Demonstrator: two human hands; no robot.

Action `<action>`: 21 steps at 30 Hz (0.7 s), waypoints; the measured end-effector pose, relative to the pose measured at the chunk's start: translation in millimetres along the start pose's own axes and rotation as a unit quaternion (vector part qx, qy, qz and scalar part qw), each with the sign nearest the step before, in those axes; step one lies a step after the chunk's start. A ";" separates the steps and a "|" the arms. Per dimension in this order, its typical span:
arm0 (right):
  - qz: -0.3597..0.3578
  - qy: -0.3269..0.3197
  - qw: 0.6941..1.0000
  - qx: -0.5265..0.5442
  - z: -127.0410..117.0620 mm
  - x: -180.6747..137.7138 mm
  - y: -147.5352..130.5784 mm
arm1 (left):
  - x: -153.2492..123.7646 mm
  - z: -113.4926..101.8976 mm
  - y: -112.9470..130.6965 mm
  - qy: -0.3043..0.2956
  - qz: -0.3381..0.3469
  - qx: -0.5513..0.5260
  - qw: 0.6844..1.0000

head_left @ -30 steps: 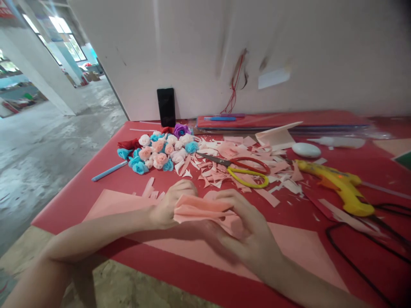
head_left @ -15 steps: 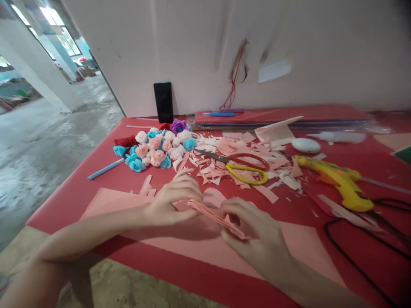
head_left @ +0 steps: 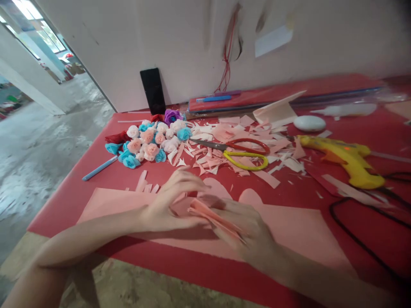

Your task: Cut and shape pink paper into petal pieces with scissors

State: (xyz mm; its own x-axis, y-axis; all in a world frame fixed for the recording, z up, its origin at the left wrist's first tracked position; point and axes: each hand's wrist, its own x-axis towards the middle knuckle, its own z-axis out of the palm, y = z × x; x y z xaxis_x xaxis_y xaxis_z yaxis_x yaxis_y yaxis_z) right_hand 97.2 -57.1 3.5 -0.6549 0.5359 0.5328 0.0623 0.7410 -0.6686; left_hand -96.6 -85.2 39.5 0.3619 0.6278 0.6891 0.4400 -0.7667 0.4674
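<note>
Between my hands is a folded strip of pink paper [head_left: 218, 220], its layers fanned slightly apart at the left end. My right hand [head_left: 253, 229] grips it along its right part, with the fingers behind. My left hand [head_left: 175, 203] curls around the left end, thumb below and fingers arched above; its fingertips are partly hidden near the right hand. Under both hands a large pink paper sheet [head_left: 298, 226] lies on the red table. Two rounded pink paper pieces, one a petal shape [head_left: 250, 196], show just beyond my hands.
Scissors [head_left: 237, 152] with red and yellow handles lie on paper scraps [head_left: 208, 162]. Paper roses [head_left: 147, 143] cluster at left beside a blue pen [head_left: 100, 168]. A yellow glue gun [head_left: 349, 158] and its black cable [head_left: 340, 231] occupy the right. A phone [head_left: 153, 91] leans against the wall.
The right hand has closed further over the folded paper and moved left, nearer the left hand. The paper's left end has spread more. The camera view has shifted slightly.
</note>
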 end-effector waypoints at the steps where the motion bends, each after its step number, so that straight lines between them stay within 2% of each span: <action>1: 0.008 -0.001 1.000 0.000 0.6 0.0 0.2 | 0.4 -1.9 1.2 0.005 0.016 0.033 0.999; 5: -0.020 0.028 0.999 -0.017 1.1 4.0 -0.7 | -0.9 -5.1 7.5 0.017 0.107 0.173 0.979; 8: -0.059 0.044 0.996 -0.046 1.3 6.8 -0.7 | -4.5 -2.4 10.3 0.034 0.141 0.226 0.963; 15: -0.077 0.028 0.996 -0.026 0.6 7.4 -0.3 | -2.1 -4.4 12.2 0.005 0.169 0.232 0.958; 21: -0.023 -0.007 1.000 0.014 2.2 4.9 -0.2 | 13.1 -11.6 18.3 -0.020 0.191 0.210 0.959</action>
State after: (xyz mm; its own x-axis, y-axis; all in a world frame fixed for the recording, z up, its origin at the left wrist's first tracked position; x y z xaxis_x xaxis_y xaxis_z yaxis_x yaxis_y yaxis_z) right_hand 92.3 -55.5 5.1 -0.6673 0.4963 0.5554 0.0123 0.7529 -0.6580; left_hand -93.4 -92.6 63.5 0.5908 0.3233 0.7392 0.5585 -0.8251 -0.0855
